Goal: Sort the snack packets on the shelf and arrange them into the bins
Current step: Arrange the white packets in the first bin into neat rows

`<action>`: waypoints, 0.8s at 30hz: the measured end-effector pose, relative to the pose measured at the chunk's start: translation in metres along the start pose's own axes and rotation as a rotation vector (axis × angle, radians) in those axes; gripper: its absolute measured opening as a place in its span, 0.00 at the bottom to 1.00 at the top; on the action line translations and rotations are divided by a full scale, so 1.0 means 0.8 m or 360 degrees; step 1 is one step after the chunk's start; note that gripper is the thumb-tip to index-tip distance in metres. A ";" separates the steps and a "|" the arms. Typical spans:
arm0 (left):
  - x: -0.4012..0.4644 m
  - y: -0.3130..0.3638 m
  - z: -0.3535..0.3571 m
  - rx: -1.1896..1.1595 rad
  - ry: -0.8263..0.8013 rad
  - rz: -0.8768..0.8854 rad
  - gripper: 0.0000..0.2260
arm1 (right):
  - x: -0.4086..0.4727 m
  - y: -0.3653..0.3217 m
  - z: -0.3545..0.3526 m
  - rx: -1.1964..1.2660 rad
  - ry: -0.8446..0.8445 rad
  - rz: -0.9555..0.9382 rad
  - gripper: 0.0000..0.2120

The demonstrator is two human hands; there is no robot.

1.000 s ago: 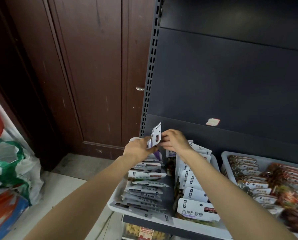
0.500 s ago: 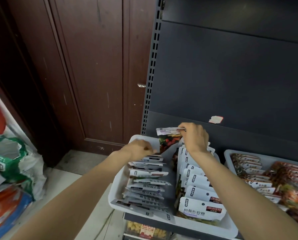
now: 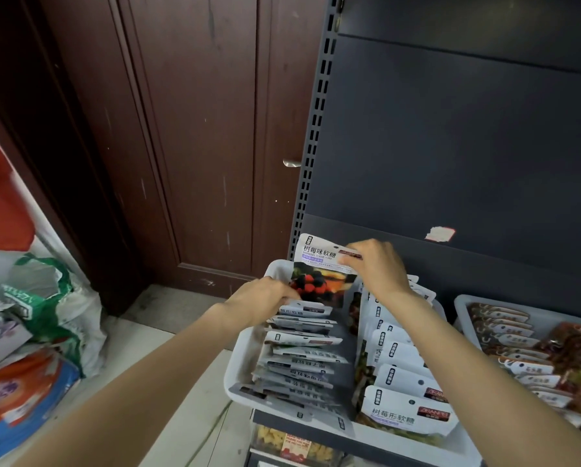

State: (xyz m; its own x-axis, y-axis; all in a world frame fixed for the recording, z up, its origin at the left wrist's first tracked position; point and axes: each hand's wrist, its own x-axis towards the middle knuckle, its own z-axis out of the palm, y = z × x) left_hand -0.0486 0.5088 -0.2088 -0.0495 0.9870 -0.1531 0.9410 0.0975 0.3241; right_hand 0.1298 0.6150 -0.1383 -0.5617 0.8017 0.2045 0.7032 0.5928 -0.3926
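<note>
At the back of the white plastic bin (image 3: 248,345) — right hand (image 3: 378,269) pinches the top edge of a white berry-print gummy packet (image 3: 322,274), held upright. Left hand (image 3: 265,298) grips its lower left corner above the left row of flat white packets (image 3: 299,358) — dark metal shelf (image 3: 450,146) behind.

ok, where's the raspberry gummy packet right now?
Head view, centre: the raspberry gummy packet stands upright at the back of the left bin, right hand pinching its top, left hand beside it.
</note>
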 end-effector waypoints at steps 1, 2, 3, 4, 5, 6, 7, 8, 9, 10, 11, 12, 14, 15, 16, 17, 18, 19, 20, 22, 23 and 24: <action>-0.002 0.000 0.000 0.0001 0.0023 0.0002 0.16 | -0.001 -0.002 0.002 -0.0018 -0.0042 -0.0013 0.08; -0.002 0.000 0.000 -0.0001 0.0058 0.0001 0.15 | -0.004 -0.004 0.008 -0.0044 -0.0094 -0.0009 0.08; -0.003 0.000 -0.001 -0.0007 0.0092 -0.0003 0.15 | -0.007 -0.006 0.016 -0.0068 -0.0158 0.0011 0.09; -0.002 -0.001 -0.001 -0.0014 0.0122 -0.0011 0.14 | -0.010 -0.007 0.026 -0.0076 -0.0220 0.0035 0.08; -0.002 0.000 -0.003 -0.0015 0.0139 -0.0029 0.13 | -0.012 -0.006 0.035 -0.0070 -0.0277 0.0067 0.08; -0.002 -0.001 -0.005 -0.0022 0.0145 -0.0052 0.12 | -0.012 -0.003 0.046 -0.0047 -0.0321 0.0101 0.08; -0.002 -0.003 -0.006 -0.0043 0.0133 -0.0076 0.11 | -0.011 0.001 0.056 -0.0030 -0.0363 0.0141 0.06; -0.001 -0.005 -0.005 -0.0066 0.0112 -0.0097 0.11 | -0.009 0.005 0.067 -0.0027 -0.0402 0.0171 0.07; -0.001 -0.008 -0.005 -0.0084 0.0093 -0.0122 0.11 | -0.008 0.009 0.077 -0.0036 -0.0445 0.0187 0.09; 0.000 -0.010 -0.003 -0.0097 0.0084 -0.0145 0.12 | -0.006 0.012 0.087 -0.0046 -0.0492 0.0189 0.11; 0.002 -0.011 -0.001 -0.0094 0.0086 -0.0158 0.13 | -0.005 0.016 0.096 -0.0032 -0.0541 0.0189 0.13; 0.003 -0.011 0.001 -0.0071 0.0103 -0.0159 0.14 | -0.003 0.019 0.101 0.0015 -0.0578 0.0190 0.15; 0.005 -0.006 0.000 0.0007 0.0177 -0.0149 0.17 | 0.005 0.025 0.101 0.0185 -0.0651 0.0227 0.16; 0.006 -0.003 -0.001 0.0035 0.0225 -0.0147 0.18 | 0.010 0.028 0.097 0.0300 -0.0708 0.0269 0.15; 0.007 -0.002 -0.001 0.0037 0.0276 -0.0151 0.18 | 0.013 0.028 0.091 0.0427 -0.0763 0.0306 0.15; 0.007 -0.002 0.000 -0.0018 0.0330 -0.0182 0.18 | 0.015 0.029 0.084 0.0562 -0.0785 0.0329 0.14; 0.008 -0.003 0.000 -0.0134 0.0404 -0.0237 0.17 | 0.014 0.029 0.079 0.0690 -0.0769 0.0366 0.15; 0.010 -0.006 0.000 -0.0277 0.0486 -0.0304 0.16 | 0.013 0.028 0.075 0.0843 -0.0733 0.0439 0.16; 0.012 -0.007 -0.001 -0.0417 0.0569 -0.0360 0.15 | 0.010 0.026 0.072 0.1010 -0.0708 0.0555 0.19; 0.011 -0.003 0.000 -0.0719 0.0620 -0.0458 0.17 | 0.000 0.027 0.074 0.1264 -0.0668 0.0790 0.25; 0.009 0.000 0.001 -0.0894 0.0570 -0.0503 0.20 | -0.002 0.028 0.079 0.1285 -0.0615 0.0850 0.27; 0.008 0.004 0.001 -0.1121 0.0486 -0.0534 0.24 | -0.006 0.027 0.083 0.1269 -0.0568 0.0884 0.29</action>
State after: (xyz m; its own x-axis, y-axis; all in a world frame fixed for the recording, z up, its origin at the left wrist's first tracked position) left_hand -0.0454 0.5154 -0.2094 -0.4739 0.8725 -0.1187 0.4358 0.3495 0.8294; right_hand 0.1189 0.6189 -0.2077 -0.4344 0.8003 -0.4134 0.4824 -0.1809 -0.8571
